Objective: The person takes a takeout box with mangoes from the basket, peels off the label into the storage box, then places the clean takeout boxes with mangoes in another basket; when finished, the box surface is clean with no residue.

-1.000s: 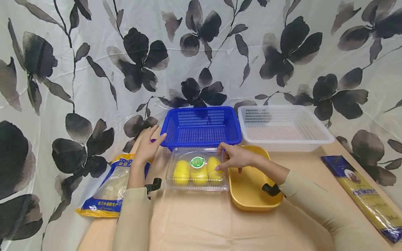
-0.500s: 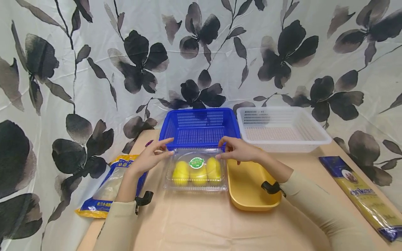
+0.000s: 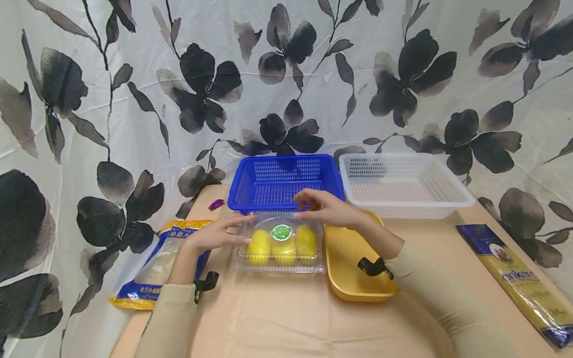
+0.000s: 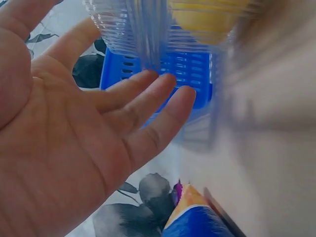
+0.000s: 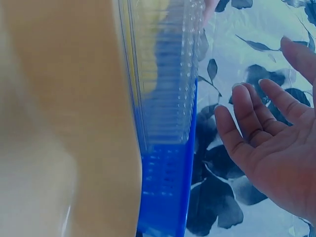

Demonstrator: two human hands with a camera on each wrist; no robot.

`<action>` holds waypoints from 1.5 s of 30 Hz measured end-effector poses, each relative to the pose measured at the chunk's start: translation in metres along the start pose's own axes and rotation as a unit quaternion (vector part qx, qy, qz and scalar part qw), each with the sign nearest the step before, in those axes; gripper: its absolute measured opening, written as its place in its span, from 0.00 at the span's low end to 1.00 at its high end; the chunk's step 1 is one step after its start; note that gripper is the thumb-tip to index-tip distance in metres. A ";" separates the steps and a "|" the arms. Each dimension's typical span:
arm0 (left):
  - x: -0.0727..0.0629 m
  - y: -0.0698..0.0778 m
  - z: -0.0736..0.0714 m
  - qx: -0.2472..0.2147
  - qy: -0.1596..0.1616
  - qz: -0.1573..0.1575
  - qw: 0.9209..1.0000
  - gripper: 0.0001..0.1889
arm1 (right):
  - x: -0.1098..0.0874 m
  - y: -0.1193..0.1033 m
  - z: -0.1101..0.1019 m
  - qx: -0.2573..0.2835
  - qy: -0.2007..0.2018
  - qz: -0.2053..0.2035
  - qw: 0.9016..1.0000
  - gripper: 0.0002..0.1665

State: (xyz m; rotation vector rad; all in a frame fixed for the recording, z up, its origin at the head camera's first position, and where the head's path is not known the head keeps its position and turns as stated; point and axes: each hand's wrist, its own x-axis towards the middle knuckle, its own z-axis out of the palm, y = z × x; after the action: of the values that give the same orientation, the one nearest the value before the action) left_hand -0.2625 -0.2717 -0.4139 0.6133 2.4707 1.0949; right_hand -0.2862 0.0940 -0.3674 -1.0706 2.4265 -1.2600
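Observation:
A clear plastic clamshell box (image 3: 279, 269) stands at the middle of the table, closed, with several yellow rounded fruits (image 3: 259, 246) inside and a green-and-white label (image 3: 281, 232) on its lid. My left hand (image 3: 219, 233) is at the box's left side, fingers spread and nearly straight. In the left wrist view those fingers lie close beside the box's ribbed wall (image 4: 118, 29); whether they touch it I cannot tell. Above the box's back right corner is my right hand (image 3: 329, 210), its fingers loosely bent. The right wrist view shows that hand (image 5: 276, 143) holding nothing, apart from the box.
Behind the box stand a blue basket (image 3: 233, 199) and a white basket (image 3: 447, 203). A yellow tray (image 3: 358, 288) adjoins the box on the right. A blue-and-yellow flour bag (image 3: 156, 268) lies left, a small purple item (image 3: 216, 204) beyond it, and an elongated gold-and-blue packet (image 3: 515, 278) far right.
My left hand has come from beside the blue basket down and right to the box's left side. My right hand has shifted left, and its fingers have lifted off the box's right end.

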 end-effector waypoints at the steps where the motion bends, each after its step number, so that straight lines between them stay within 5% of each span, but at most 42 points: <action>1: 0.001 0.000 0.000 0.001 -0.003 0.001 1.000 0.40 | 0.002 0.000 0.001 0.001 0.000 -0.004 1.000 0.28; 16: 0.006 -0.007 0.003 -0.031 -0.021 -0.003 0.999 0.40 | 0.023 0.006 0.029 0.036 -0.051 -0.025 0.998 0.29; 23: 0.006 -0.008 0.003 -0.030 -0.018 -0.014 0.999 0.40 | 0.025 0.015 0.036 0.030 -0.054 -0.004 0.998 0.27; 45: 0.006 -0.010 0.003 -0.025 -0.018 -0.007 1.000 0.40 | 0.036 0.023 0.039 -0.052 -0.129 -0.038 0.990 0.22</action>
State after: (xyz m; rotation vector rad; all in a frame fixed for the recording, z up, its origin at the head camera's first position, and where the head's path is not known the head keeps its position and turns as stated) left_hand -0.2679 -0.2727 -0.4240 0.5939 2.4062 1.1262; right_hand -0.3052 0.0536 -0.4044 -1.2772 2.2941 -0.9559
